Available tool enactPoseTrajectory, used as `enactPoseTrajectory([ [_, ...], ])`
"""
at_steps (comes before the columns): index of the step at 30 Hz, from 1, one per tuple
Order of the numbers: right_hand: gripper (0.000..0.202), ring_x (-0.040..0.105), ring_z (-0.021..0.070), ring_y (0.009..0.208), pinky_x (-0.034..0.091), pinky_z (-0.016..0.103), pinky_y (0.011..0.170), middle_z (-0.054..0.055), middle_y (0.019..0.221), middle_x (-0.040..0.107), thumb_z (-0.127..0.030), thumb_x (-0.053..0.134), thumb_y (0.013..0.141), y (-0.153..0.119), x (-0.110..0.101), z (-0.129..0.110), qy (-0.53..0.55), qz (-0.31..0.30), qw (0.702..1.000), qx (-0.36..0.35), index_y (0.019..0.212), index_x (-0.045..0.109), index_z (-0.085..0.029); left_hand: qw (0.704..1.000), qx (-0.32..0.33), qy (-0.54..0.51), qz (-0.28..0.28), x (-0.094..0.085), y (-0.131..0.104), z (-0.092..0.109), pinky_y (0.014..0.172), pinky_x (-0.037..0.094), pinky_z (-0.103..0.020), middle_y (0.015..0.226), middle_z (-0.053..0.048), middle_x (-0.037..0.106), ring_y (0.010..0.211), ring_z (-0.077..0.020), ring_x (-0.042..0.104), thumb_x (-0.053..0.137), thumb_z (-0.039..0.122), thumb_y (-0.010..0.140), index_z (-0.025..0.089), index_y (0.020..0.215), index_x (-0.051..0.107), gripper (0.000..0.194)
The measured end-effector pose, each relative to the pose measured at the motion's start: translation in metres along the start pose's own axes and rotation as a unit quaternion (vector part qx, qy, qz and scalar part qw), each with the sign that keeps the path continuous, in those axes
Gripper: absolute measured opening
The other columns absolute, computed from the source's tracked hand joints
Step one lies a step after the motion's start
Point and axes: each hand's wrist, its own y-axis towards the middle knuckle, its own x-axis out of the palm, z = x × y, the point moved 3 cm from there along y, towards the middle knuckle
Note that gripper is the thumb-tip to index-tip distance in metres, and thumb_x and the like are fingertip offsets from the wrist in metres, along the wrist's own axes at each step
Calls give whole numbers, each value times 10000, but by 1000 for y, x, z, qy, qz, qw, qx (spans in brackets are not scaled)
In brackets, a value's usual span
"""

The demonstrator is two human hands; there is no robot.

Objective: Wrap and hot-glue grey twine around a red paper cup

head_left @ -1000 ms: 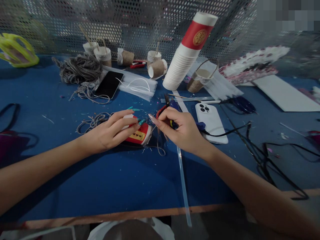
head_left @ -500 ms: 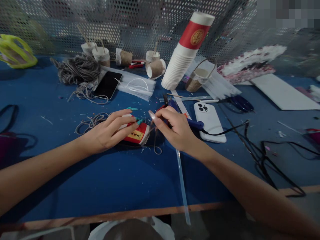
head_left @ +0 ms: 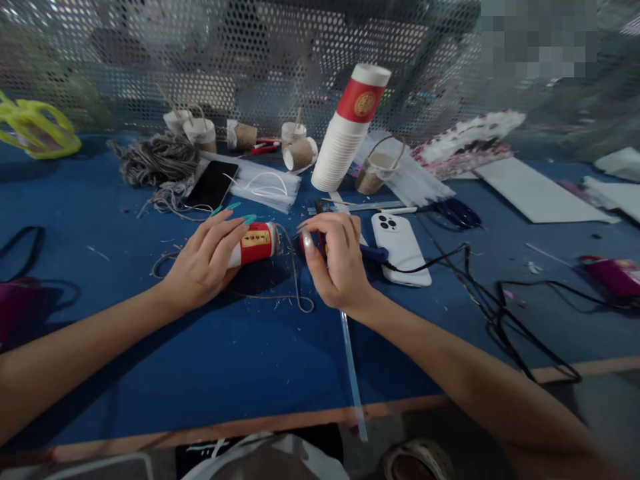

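The left hand [head_left: 203,263] is gripping a red-banded white paper cup [head_left: 251,244] lying sideways; the right hand [head_left: 336,263] is closed around a blue glue gun [head_left: 373,253] (grey twine [head_left: 295,293] is looping close, so it could easily snag).

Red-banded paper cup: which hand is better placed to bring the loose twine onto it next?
Probably the right hand: it grips a tool beside the cup's open end, where the twine loops. The left hand is pinning the red-banded paper cup down.

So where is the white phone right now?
In the head view the white phone lies camera-side up on the blue table, just right of the right hand and in front of the leaning stack of paper cups.
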Motion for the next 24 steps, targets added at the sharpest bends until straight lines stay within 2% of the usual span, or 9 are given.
enactPoseTrajectory([
  [3, 94, 554, 233, 928, 408, 434, 858, 115, 958, 627, -206, 419, 910, -1, 3, 4, -3, -5, 1000, 12, 966, 493, -193, 1000, -18, -8, -19, 3, 0, -1, 990, 514, -509, 1232, -195, 566, 1225, -331, 537, 627, 272, 859, 108, 1395, 326, 636],
  [6, 163, 538, 245, 1005, 398, 449, 915, 130, 1046, 628, -249, 414, 918, -1, 5, 8, 21, -32, 999, 38, 1033, 508, -182, 999, -28, -32, -17, 4, -1, -1, 968, 541, -478, 1223, -184, 557, 1186, -304, 565, 634, 246, 852, 127, 1374, 343, 609],
  [8, 249, 510, 251, 1094, 375, 461, 968, 138, 1157, 616, -294, 410, 930, 0, 6, 10, 65, -66, 993, 66, 1129, 502, -177, 999, -7, -38, 10, 1, -1, 1, 967, 542, -497, 1216, -181, 557, 1208, -309, 551, 625, 188, 848, 129, 1369, 349, 592],
  [10, 295, 502, 246, 1095, 372, 461, 973, 127, 1161, 624, -366, 387, 949, 0, 7, 11, 122, -107, 981, 105, 1142, 516, -184, 998, 34, -37, 32, -3, -2, 4, 963, 544, -517, 1202, -179, 567, 1238, -324, 528, 619, 137, 836, 123, 1365, 360, 589],
  [12, 349, 532, 228, 992, 404, 436, 916, 106, 1035, 647, -470, 359, 955, 0, 10, 12, 193, -151, 955, 167, 1043, 550, -191, 995, 77, -32, 47, -7, -3, 7, 953, 554, -510, 1179, -178, 579, 1254, -331, 513, 616, 79, 811, 105, 1350, 383, 588],
  [14, 431, 555, 201, 867, 433, 401, 839, 73, 887, 627, -584, 366, 924, -1, 14, 13, 278, -187, 910, 243, 945, 543, -192, 993, 100, -34, 56, -9, -4, 9, 953, 559, -498, 1153, -177, 582, 1255, -332, 508, 627, 51, 787, 87, 1336, 401, 595],
  [17, 476, 545, 164, 757, 436, 353, 765, 22, 782, 567, -663, 442, 859, -2, 18, 13, 364, -211, 852, 313, 906, 517, -195, 991, 105, -43, 65, -10, -8, 8, 942, 569, -498, 1140, -165, 581, 1249, -326, 513, 624, 64, 790, 104, 1337, 405, 590],
  [19, 451, 530, 152, 747, 421, 336, 759, 13, 776, 552, -645, 456, 864, -1, 18, 12, 367, -212, 852, 308, 872, 508, -197, 992, 101, -33, 64, -9, -9, 8, 938, 572, -496, 1135, -153, 591, 1224, -315, 536, 629, 77, 792, 125, 1314, 436, 558],
  [24, 421, 440, 122, 658, 375, 308, 688, -20, 688, 448, -573, 372, 935, -1, 15, 6, 296, -216, 898, 242, 736, 423, -205, 993, 77, 40, 76, -14, -7, 12, 952, 557, -515, 1070, -64, 629, 1099, -269, 622, 648, 78, 786, 223, 1199, 552, 449],
])
